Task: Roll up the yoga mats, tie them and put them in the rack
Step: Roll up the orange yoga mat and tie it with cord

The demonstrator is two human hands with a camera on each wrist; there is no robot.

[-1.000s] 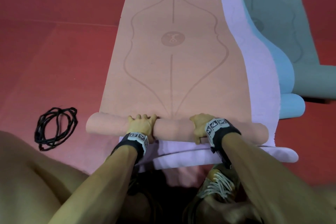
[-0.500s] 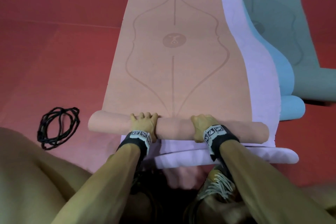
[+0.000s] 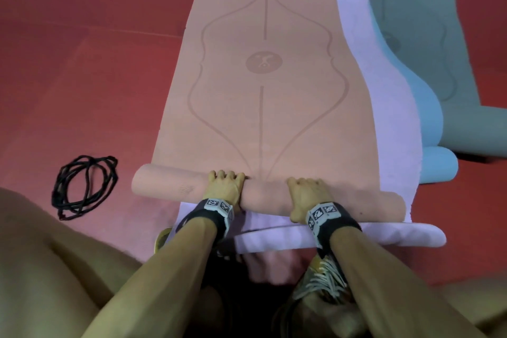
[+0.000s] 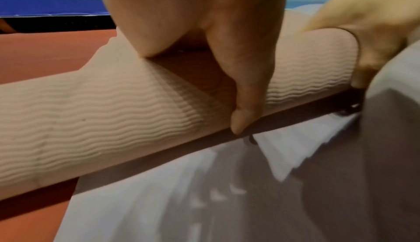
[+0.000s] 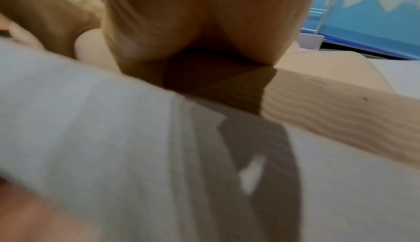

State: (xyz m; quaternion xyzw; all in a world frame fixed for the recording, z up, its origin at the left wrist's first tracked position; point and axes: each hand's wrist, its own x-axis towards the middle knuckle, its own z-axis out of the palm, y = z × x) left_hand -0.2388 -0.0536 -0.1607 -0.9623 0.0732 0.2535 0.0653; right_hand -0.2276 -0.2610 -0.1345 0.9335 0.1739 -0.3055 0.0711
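My left hand [image 3: 225,190] and right hand [image 3: 307,196] rest side by side on the rolled end of the peach foam mat [image 3: 264,118], which stretches toward twelve o'clock atop the lilac foam mat [image 3: 389,145]; the coiled black cord [image 3: 83,186] lies at nine o'clock.

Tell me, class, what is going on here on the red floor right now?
A person is rolling up a peach yoga mat. The left hand and right hand both grip the rolled part at its near end; most of the mat lies flat beyond. It lies on a lilac mat, with a blue mat and a grey-green mat beside it. A coiled black cord lies on the floor, untouched. Nothing is tied yet.
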